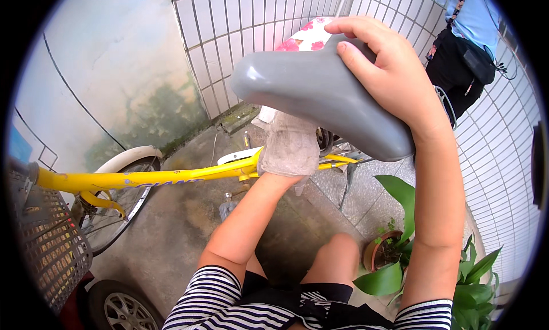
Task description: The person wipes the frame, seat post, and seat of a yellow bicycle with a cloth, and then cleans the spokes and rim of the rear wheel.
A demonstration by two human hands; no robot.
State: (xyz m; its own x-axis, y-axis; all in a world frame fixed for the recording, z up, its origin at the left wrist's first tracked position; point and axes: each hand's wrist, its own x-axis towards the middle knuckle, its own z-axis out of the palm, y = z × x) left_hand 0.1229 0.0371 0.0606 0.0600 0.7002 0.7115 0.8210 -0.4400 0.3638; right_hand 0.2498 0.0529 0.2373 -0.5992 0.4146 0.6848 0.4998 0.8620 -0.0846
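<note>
A glossy grey bicycle saddle (309, 81) sits tilted in front of me, its narrow nose toward the left. My right hand (394, 73) is curled over the saddle's right side, thumb on top and fingers bent around the far edge. Below the saddle is my left hand (289, 150), covered by a dirty whitish cloth or glove; its fingers are hidden. The yellow bicycle frame (171, 178) runs leftward from behind that hand. A white cover with pink flowers (311, 36) shows beyond the saddle.
At the left are a dark basket (54, 244), a bicycle wheel with a white mudguard (128, 158) and a small spoked wheel (123, 310). Potted plants (382, 250) stand at lower right. A tiled wall (229, 21) curves behind; a black bag (463, 61) is at upper right.
</note>
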